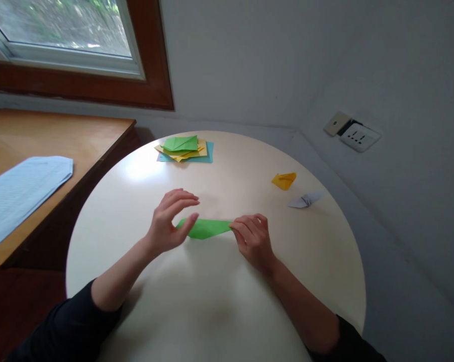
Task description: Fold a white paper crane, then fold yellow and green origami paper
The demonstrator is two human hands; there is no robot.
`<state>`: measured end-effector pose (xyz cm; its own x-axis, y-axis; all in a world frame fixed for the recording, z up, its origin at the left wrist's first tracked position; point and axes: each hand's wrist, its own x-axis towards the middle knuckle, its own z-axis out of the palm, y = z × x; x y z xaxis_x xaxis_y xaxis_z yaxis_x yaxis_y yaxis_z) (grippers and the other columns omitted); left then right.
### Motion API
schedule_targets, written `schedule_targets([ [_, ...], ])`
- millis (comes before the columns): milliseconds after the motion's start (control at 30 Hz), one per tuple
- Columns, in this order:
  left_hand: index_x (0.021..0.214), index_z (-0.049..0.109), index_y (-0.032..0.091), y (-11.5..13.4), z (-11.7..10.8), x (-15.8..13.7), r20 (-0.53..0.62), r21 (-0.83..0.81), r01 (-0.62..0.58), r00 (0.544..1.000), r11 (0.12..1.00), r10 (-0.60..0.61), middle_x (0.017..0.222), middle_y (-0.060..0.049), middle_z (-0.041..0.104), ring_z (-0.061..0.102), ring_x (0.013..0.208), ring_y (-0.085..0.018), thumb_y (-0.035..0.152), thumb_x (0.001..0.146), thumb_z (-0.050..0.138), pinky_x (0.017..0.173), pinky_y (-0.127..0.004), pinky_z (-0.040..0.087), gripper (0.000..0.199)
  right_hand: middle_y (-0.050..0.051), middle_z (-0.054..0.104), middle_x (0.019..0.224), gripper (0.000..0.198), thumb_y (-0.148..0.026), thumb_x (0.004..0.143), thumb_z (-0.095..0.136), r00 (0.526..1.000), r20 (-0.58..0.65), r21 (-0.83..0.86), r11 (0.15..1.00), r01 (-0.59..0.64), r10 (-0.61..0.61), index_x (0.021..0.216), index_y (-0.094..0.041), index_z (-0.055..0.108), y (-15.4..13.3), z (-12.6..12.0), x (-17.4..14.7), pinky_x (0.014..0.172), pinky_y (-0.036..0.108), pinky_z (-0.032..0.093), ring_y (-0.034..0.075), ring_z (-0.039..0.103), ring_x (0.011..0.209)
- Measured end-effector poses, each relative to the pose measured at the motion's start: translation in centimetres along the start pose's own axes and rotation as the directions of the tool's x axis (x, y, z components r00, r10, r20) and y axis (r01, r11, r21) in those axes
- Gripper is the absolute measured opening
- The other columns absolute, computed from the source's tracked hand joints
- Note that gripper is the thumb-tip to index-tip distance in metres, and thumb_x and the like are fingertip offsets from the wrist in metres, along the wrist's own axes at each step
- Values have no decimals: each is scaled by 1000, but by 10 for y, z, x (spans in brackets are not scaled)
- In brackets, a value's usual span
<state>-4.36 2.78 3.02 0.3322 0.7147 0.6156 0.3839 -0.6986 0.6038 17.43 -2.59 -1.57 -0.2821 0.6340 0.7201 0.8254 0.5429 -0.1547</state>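
Note:
A folded sheet of green paper [208, 229], long and pointed toward the right, lies near the middle of the round white table. My right hand [252, 239] pinches its right tip between thumb and fingers. Over the left end of the paper is my left hand [174, 218], its thumb and fingers spread apart and partly covering that end. Whether the left thumb touches the paper I cannot tell.
Toward the back of the white table [109, 211] sits a stack of coloured paper [187, 148]. At the right are a yellow folded paper [284, 181] and a whitish folded paper [305, 200]. A wooden desk [94, 131] with a light blue cloth-like item [30, 193] stands left.

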Motion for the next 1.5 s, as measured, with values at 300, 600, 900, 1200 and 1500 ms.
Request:
schedule_targets([
  [300,105,61,15,12,36,-24,508,277,-242,858,930,72,101,-13,63,57,94,-26,29,83,54,84,-42,44,27,2,67,76,22,-8,87,43,988,133,-112,990,88,-73,77,-20,59,1,5,-5,83,33,30,16,56,79],
  [600,85,65,13,7,47,-30,534,401,-177,843,899,-72,87,-11,63,59,82,-24,20,87,45,75,-37,48,21,2,64,72,16,-12,86,49,973,229,-14,1000,22,-18,76,-19,60,5,5,-7,81,34,33,16,55,72],
  [900,82,66,17,5,45,-25,547,451,-144,825,881,-146,85,-8,63,59,78,-20,18,88,42,69,-31,45,25,1,66,77,10,-19,85,56,967,239,123,985,-124,92,80,-21,64,11,6,-11,77,34,36,15,57,74],
  [1200,77,66,18,7,42,-1,598,437,6,745,899,-296,82,-6,64,59,76,-19,19,87,41,65,-27,39,27,-1,67,74,12,-18,78,63,852,384,200,869,-453,356,67,-22,65,14,8,-2,71,32,36,16,57,75],
  [1500,70,61,20,-8,44,16,652,405,84,672,911,-352,72,-4,63,56,68,-19,29,82,44,54,-26,32,23,0,63,69,13,-20,74,65,804,363,191,807,-559,471,62,-21,62,14,8,2,65,29,38,16,56,70],
])
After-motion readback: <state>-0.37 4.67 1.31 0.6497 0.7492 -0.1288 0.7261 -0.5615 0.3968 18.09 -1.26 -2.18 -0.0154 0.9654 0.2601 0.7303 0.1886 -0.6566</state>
